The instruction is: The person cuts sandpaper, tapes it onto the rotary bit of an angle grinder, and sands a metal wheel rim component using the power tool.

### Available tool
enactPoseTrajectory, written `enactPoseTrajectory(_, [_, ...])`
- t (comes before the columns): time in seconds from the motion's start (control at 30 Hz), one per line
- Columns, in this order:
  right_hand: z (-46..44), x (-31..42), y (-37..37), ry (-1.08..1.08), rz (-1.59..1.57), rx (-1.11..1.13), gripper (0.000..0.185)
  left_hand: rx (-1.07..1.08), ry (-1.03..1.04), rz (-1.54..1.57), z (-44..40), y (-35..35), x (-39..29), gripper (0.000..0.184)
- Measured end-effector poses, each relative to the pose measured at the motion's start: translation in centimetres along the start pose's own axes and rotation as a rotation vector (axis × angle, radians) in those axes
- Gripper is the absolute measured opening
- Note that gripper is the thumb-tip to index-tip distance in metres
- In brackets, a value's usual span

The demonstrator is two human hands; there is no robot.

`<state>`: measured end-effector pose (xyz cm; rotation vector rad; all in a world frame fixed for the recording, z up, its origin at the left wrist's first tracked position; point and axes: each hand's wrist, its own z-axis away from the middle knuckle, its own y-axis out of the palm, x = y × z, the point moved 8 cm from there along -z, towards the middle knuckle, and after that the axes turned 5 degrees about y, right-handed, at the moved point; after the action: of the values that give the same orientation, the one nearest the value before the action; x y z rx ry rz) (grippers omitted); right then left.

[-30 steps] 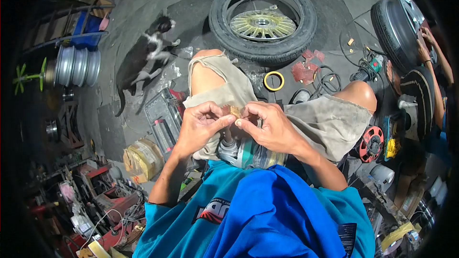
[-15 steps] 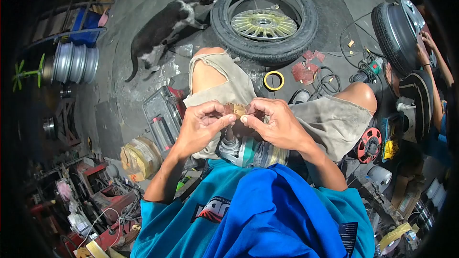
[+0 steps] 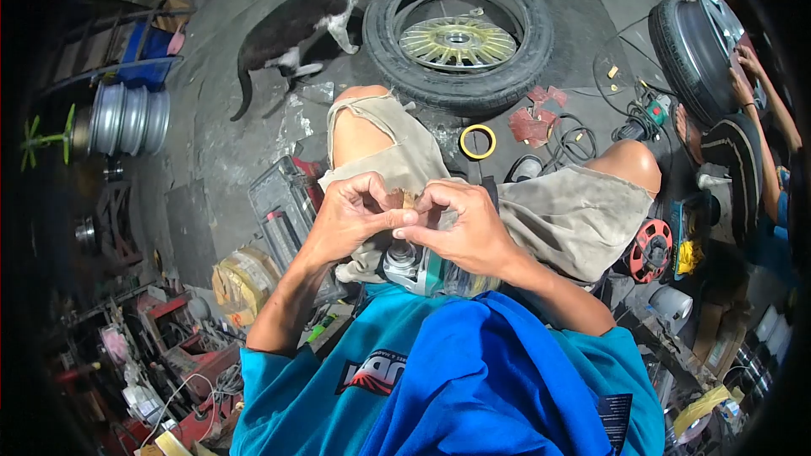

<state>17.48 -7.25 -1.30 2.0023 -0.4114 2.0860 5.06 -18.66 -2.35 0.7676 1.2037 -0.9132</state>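
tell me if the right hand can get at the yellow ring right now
Probably yes, once freed: the right hand is pinching the brown sandpaper piece, but the yellow ring lies uncovered on the floor ahead.

Left hand and right hand pinch a small brown scrap above a tool. Floor ahead: tyre lying around a spoked disc; yellow tape, red paper near. Cat standing at left, head beside tyre.
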Motion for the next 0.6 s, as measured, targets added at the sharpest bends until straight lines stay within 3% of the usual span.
enactPoseTrajectory(0.2, [0.3,-0.2,0.6,0.049,0.022,-0.107,0.030,0.055,-0.081,0.089,-0.2,0.2,-0.1,0.036])
enactPoseTrajectory(0.27, [0.3,-0.6,0.8,0.055,0.041,-0.093,0.029,0.113,-0.126,0.013,0.0,0.0,-0.1,0.023])
enactPoseTrajectory(0.4, [0.0,-0.2,0.9,0.032,-0.036,-0.106,0.022,0.110,-0.122,0.063,0.0,-1.0,-1.2,0.018])
enactPoseTrajectory(0.47, [0.2,-0.7,1.1,0.066,-0.012,-0.103,0.021,0.191,-0.023,-0.027,0.2,-1.0,-1.0,0.022])
enactPoseTrajectory(0.5, [0.2,-0.7,1.3,0.066,-0.005,-0.100,0.021,0.103,-0.043,-0.002,0.4,-0.9,-0.8,0.014])
enactPoseTrajectory(0.6, [0.6,-0.5,1.3,0.035,0.029,-0.177,0.022,0.008,-0.029,0.021,0.9,-1.0,0.0,0.012])
